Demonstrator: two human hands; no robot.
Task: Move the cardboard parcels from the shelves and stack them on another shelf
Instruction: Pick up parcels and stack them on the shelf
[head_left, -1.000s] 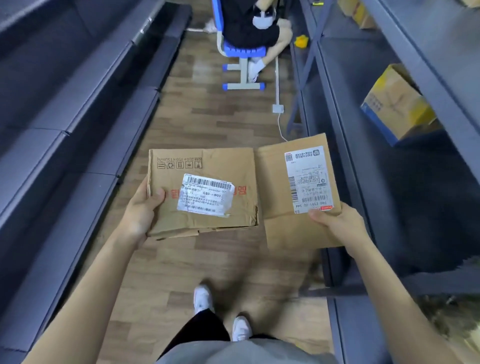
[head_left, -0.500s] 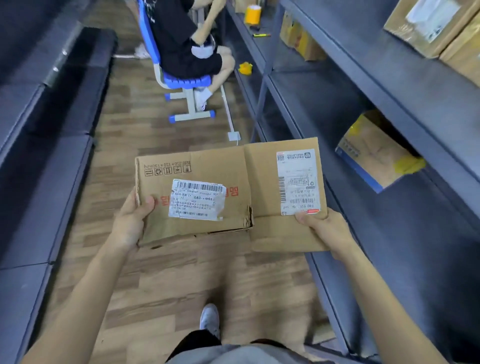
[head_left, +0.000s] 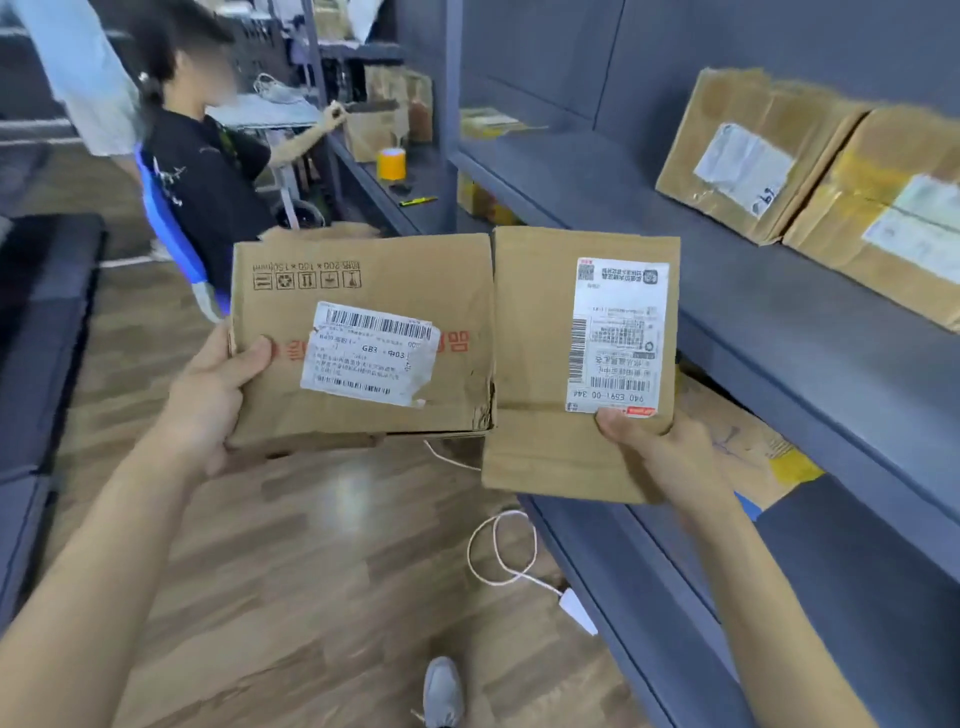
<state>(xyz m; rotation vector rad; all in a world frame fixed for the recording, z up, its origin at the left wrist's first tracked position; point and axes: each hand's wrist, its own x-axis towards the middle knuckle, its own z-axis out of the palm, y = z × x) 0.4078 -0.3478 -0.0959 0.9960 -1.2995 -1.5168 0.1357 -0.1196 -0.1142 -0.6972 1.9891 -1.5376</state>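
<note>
You held a worn brown cardboard box (head_left: 363, 338) in your left hand (head_left: 208, 400) and a flat brown parcel (head_left: 576, 364) gripped in your right hand (head_left: 660, 447), both just left of the grey metal shelf (head_left: 779, 332), so level each before stacking.

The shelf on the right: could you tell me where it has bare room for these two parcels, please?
The grey shelf is bare from the upright post up to the two boxes at its far right; that end is crowded. The shelf below is bare beside the yellow-taped box.
</note>
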